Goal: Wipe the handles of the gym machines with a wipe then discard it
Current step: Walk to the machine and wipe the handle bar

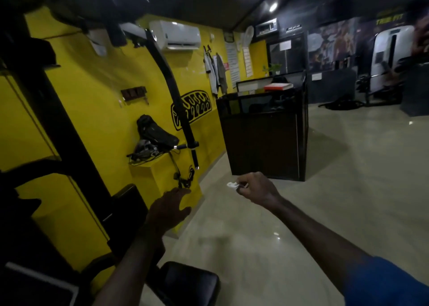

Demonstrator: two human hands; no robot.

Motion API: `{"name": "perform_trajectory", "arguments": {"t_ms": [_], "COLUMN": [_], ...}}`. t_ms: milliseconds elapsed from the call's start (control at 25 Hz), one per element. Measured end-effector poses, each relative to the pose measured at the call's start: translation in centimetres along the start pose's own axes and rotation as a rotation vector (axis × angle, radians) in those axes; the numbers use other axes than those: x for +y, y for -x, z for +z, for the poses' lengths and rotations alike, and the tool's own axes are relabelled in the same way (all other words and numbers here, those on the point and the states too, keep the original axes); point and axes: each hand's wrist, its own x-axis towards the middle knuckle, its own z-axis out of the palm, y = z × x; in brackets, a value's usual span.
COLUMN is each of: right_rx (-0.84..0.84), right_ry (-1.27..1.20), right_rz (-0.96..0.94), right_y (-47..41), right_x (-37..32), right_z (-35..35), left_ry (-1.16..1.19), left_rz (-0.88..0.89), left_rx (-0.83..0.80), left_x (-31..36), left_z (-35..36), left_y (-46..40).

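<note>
Your right hand (256, 188) pinches the small white wipe (232, 185) tight in curled fingers; your left hand (168, 209) is flat and holds nothing. That wipe is tiny — it could slip out as you reach. Ahead, the black handle (194, 158) hangs free, with bare floor (325, 189) beside the desk (264, 131).

yellow "TRIBE FIT" on dark wall (362, 31)
</note>
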Motion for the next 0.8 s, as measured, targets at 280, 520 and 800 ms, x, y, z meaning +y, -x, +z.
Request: {"name": "perform_trajectory", "arguments": {"t_ms": [280,520,800], "right_rx": [-0.020,-0.053,-0.060], "right_ry": [-0.200,-0.402,-0.646], "right_rz": [0.110,0.160,0.358], "right_y": [-18.2,-32.9,-48.2], "right_x": [10.7,19.0,24.3], "right_z": [7.4,16.9,28.4], "left_ry": [0.056,-0.001,-0.022], "left_rz": [0.036,0.045,-0.025], "left_rx": [-0.006,0.074,0.099], "left_x": [-5.5,-10.7,-18.6], "left_z": [5.0,9.6,15.1], "left_y": [-21.9,-36.1,-48.6]}}
